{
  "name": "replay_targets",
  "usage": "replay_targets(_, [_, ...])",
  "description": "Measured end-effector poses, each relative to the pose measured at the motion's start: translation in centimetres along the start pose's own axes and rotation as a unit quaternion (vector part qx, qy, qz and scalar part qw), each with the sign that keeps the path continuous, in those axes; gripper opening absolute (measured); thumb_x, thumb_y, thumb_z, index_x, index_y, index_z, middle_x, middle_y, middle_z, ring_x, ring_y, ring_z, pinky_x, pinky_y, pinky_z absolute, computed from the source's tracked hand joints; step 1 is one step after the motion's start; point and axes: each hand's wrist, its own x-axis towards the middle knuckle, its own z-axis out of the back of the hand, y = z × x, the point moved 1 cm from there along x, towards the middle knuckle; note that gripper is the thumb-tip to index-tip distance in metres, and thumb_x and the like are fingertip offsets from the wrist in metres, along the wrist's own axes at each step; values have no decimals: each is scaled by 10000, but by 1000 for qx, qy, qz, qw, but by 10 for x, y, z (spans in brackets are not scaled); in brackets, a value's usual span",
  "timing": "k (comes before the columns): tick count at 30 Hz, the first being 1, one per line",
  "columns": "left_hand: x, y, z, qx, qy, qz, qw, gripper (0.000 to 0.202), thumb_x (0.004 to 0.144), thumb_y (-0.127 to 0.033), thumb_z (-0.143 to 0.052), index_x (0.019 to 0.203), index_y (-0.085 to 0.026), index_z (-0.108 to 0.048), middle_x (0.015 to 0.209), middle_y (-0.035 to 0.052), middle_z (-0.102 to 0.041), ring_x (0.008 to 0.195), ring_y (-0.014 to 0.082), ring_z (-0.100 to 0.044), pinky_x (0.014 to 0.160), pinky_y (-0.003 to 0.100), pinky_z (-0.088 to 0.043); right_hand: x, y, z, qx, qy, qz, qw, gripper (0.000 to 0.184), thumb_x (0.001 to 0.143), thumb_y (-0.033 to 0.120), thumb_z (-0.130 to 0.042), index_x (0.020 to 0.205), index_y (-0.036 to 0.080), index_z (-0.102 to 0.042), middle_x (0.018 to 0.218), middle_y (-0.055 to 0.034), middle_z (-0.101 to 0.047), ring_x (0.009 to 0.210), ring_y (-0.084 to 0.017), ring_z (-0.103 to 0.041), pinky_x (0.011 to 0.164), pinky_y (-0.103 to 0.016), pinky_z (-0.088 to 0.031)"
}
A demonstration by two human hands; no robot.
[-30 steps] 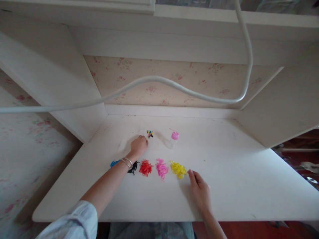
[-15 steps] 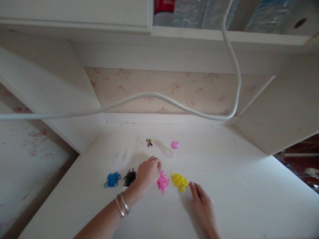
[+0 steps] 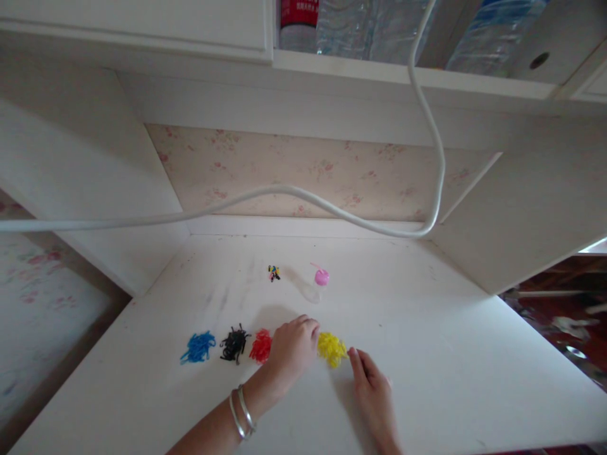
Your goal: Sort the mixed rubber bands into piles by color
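The left hand point(image 3: 294, 344) is held palm down with its fingers curled, its fingertips at the left edge of the pile of yellow bands point(image 3: 332, 349); whether anything is gripped there cannot be told. At the pile's right edge, the thumb and forefinger of the right hand point(image 3: 374, 385) are brought close together, though whether a band is caught between them is too small to tell. The yellow pile lies on the white surface point(image 3: 427, 366), between the hands. To the left, red bands point(image 3: 261, 347), black bands point(image 3: 234, 344) and blue bands point(image 3: 199, 347) are laid out in a row. Such thin, tangled pieces are best taken singly from the edge, with a light fingertip pinch, so that neighbouring bands are not dragged along.
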Motion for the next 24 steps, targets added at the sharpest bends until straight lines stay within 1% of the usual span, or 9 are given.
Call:
replay_targets(3, [-22,27,21,-62,-89,16,994,275,921,-288,-376,912,-233,-645,907,24,-689,805,133,-641,746,238,-469,0,2,2,-3,3,-8,1000,538,830,629,-426,965,175,-682,779,-43,-698,748,-186,-609,631,-209,-419])
replay_targets(6, [-65,69,32,-119,-158,66,978,314,918,-395,-381,975,-225,-639,932,42,-707,814,139,-658,738,218,-495,-1,4,3,-7,9,-9,1000,535,823,636,-428,956,187,-685,832,-47,-706,795,-197,-618,662,-213,-432])
replay_targets(10, [-134,127,23,-136,-212,212,944,331,853,-503,-457,916,-229,-632,663,-1,-691,560,127,-643,549,174,-489,1,2,4,-3,7,-20,1000,542,786,666,-458,934,202,-697,898,-41,-704,820,-203,-615,695,-221,-452])
replay_targets(13, [-171,158,11,-135,-254,309,907,290,801,-505,-500,872,-248,-613,714,7,-718,629,164,-682,537,189,-500,2,9,4,8,12,-25,1000,592,756,696,-469,926,179,-703,798,-38,-685,698,-185,-585,615,-226,-451])
replay_targets(15, [-182,169,7,-137,-261,342,892,277,785,-503,-501,845,-253,-604,753,7,-727,659,174,-691,552,201,-508,2,25,0,6,42,6,999,584,764,684,-472,919,170,-704,716,-26,-653,639,-166,-549,567,-219,-424])
replay_targets(18, [-180,172,6,-141,-222,362,894,319,810,-530,-450,865,-253,-599,690,-19,-705,615,157,-675,546,198,-494,3,67,-16,-24,133,105,985,496,829,611,-455,879,185,-702,657,-3,-616,595,-136,-510,534,-206,-370])
replay_targets(21, [-174,168,7,-117,-188,387,895,360,851,-539,-379,911,-256,-595,638,-37,-678,591,146,-664,520,193,-463,13,113,-45,-90,202,186,957,424,905,511,-393,880,205,-686,572,22,-578,526,-115,-488,498,-208,-312])
replay_targets(22, [-173,167,6,-100,-185,390,897,360,858,-531,-371,923,-257,-597,645,-37,-679,590,145,-665,514,194,-452,20,127,-58,-122,207,203,949,392,922,470,-380,918,215,-678,558,29,-577,509,-111,-494,498,-209,-308])
replay_targets(24, [-174,164,2,-48,-184,371,909,353,859,-513,-378,945,-259,-608,687,-26,-697,597,149,-669,510,199,-431,38,149,-85,-207,207,215,932,307,926,383,-399,1035,241,-649,655,16,-646,604,-121,-579,553,-204,-347])
